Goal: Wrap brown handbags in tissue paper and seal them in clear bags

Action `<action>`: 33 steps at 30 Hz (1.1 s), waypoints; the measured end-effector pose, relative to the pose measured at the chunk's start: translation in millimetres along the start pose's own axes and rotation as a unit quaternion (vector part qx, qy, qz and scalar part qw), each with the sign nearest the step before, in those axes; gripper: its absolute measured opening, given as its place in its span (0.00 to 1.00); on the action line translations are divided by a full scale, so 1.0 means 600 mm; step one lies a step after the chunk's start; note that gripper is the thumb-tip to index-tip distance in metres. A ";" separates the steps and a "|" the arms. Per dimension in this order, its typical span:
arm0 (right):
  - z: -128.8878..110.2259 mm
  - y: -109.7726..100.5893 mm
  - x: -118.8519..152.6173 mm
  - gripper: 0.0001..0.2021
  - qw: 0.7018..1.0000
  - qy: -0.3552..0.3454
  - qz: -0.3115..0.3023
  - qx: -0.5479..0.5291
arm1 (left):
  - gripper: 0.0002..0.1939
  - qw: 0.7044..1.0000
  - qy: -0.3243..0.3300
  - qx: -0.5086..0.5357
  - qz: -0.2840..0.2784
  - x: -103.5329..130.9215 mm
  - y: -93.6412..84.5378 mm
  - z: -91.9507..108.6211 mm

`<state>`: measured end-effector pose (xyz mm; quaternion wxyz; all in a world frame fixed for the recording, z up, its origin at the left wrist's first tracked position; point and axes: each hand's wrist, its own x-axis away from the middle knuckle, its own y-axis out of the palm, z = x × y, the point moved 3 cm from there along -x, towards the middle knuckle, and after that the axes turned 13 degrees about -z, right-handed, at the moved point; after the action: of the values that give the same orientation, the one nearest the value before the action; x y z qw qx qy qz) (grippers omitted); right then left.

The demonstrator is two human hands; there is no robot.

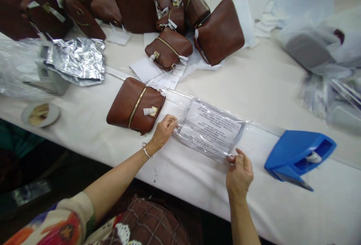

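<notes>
A clear plastic bag with printed warning text (210,124) lies in front of me on the white table, something grey and flat inside it. At its left edge my left hand (166,130) pinches the film between thumb and fingers. My right hand (240,168) grips the lower right corner of the same bag. Just left of the bag rests a brown handbag (137,105) with a gold zipper, a wrapped metal plate on its front. Beyond it a smaller brown bag (169,48) sits on white papers (149,71).
A blue holder (299,156) stands at the right. Silver foil packing (77,60) and a small dish (41,114) are at the left. Several brown bags (135,6) crowd the back. Plastic-wrapped grey items (310,49) lie far right.
</notes>
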<state>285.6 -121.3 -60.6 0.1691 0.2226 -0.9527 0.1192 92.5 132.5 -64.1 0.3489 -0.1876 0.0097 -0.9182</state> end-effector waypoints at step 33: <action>-0.015 0.023 -0.038 0.21 0.952 -0.016 0.036 0.304 | 0.12 0.770 0.323 -0.546 -0.065 0.057 0.150 0.118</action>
<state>300.7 -97.9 -62.8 0.0739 0.2308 -0.8814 0.4054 151.5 50.3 0.1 0.1037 -0.0390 0.6093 -0.7851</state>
